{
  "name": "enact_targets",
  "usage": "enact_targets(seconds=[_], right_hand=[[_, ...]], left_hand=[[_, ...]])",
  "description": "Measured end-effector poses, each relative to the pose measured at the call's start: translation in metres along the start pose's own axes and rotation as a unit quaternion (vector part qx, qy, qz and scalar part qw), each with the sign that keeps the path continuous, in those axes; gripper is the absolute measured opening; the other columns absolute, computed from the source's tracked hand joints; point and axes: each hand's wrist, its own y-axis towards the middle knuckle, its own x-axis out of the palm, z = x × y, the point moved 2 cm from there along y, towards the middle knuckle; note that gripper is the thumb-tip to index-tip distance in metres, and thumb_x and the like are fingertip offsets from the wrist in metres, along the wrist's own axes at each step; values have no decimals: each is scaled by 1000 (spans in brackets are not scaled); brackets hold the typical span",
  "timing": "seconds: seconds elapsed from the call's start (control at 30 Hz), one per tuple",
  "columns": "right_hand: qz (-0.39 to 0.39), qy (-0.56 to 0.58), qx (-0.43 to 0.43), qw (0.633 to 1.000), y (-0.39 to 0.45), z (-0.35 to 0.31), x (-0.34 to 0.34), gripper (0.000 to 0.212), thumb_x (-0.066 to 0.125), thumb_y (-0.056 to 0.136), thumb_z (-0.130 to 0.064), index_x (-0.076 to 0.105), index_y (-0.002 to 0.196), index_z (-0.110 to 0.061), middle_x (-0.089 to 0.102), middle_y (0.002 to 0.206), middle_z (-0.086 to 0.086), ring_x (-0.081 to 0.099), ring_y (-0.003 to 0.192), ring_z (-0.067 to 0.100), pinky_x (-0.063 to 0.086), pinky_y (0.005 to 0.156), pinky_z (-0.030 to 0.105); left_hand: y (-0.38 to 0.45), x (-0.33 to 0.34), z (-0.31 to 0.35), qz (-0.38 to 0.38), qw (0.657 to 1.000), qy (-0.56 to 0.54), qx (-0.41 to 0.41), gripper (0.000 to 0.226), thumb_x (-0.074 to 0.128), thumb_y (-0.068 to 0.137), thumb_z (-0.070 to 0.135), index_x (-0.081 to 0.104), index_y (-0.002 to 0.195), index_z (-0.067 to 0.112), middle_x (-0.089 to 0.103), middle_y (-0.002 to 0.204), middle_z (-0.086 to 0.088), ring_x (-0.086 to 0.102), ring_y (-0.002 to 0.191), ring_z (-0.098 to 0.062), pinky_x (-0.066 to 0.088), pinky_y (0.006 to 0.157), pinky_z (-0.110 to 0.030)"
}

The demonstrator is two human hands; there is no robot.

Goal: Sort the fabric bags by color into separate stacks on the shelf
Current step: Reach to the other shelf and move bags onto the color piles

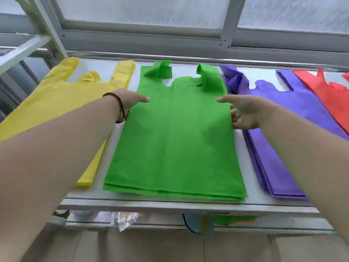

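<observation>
A stack of green fabric bags (175, 140) lies flat in the middle of the white shelf (188, 204), handles pointing away from me. My left hand (130, 100) grips the stack's left edge, thumb on top and fingers hidden underneath. My right hand (243, 112) is at the right edge, thumb stretched over the green fabric and fingers curled beside the edge. A yellow stack (56, 103) lies to the left. A purple stack (283, 133) lies to the right, and red bags (328, 93) at the far right.
A window frame (170, 36) runs behind the shelf. A white ladder-like frame (35, 33) leans at the back left. On a lower shelf sit a clear plastic wrapper (124, 220) and more green fabric (234, 220).
</observation>
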Motion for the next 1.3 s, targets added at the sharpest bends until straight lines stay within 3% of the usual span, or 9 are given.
enact_targets(seconds=[0.1, 0.2, 0.37, 0.5, 0.63, 0.83, 1.03, 1.17, 1.3], right_hand=[[44, 27, -38, 998, 28, -17, -2, 8, 51, 95, -13, 55, 94, -5, 61, 78, 10, 64, 41, 14, 48, 36, 19], [3, 63, -25, 998, 37, -14, -8, 9, 51, 93, -9, 56, 89, -3, 65, 64, 9, 62, 38, 14, 49, 38, 19], [-63, 95, -39, 993, 46, -16, 4, 20, 52, 92, -23, 63, 100, -8, 74, 76, 7, 72, 65, 19, 59, 57, 30], [-68, 187, -108, 974, 54, -24, 0, 21, 50, 93, -22, 65, 97, -9, 75, 76, 6, 73, 69, 19, 59, 57, 32], [-31, 166, -103, 980, 63, -20, -3, 26, 47, 96, -28, 62, 81, -15, 66, 54, -5, 60, 57, 11, 52, 59, 23], [-107, 61, -80, 989, 59, -23, 17, 35, 55, 85, -48, 68, 85, -15, 74, 70, 0, 71, 62, 15, 58, 60, 26], [-161, 122, -112, 973, 52, -34, 25, 72, 31, 79, -76, 68, 83, -14, 73, 68, 1, 71, 64, 16, 59, 63, 28], [-102, 35, -164, 981, 55, -37, 25, 19, 57, 90, -20, 64, 103, -8, 75, 76, 6, 73, 67, 19, 60, 61, 36], [-170, 58, -213, 960, 53, -40, 18, 36, 53, 82, 3, 60, 116, -6, 74, 93, 11, 73, 81, 26, 59, 73, 43]], left_hand=[[31, -2, 10, 10, 1000, -23, 6, 64, 64, 85, 25, 37, 136, -2, 52, 133, -18, 57, 116, -30, 48, 97, -40], [24, -2, 7, -132, 987, -78, -43, 24, 55, 89, 17, 55, 110, 4, 72, 84, -9, 72, 66, -18, 60, 61, -30], [35, 1, 16, -122, 983, -131, -37, 69, 61, 86, 29, 29, 144, 9, 57, 128, -13, 61, 108, -25, 50, 88, -39], [59, -2, 23, -102, 975, -197, 36, 11, 56, 91, 20, 61, 94, 10, 71, 59, -2, 69, 51, -14, 56, 44, -29], [71, -12, 18, -85, 976, -200, 6, 14, 54, 92, 23, 61, 93, 11, 71, 60, -2, 68, 51, -15, 55, 44, -29], [60, -7, 17, -144, 980, -137, -2, 15, 56, 91, 23, 60, 87, 8, 70, 55, -3, 67, 46, -15, 56, 44, -30], [61, -2, 21, -84, 960, -219, 152, 21, 55, 86, -5, 57, 98, 13, 63, 80, -8, 66, 50, -14, 58, 51, -29], [60, -5, 19, -148, 978, -126, 74, 16, 58, 85, 13, 58, 100, 8, 65, 80, -7, 63, 70, -23, 56, 69, -35], [55, -12, 36, -197, 966, -144, 80, 18, 55, 89, 30, 63, 88, 14, 73, 75, -1, 70, 68, -17, 57, 71, -31]])
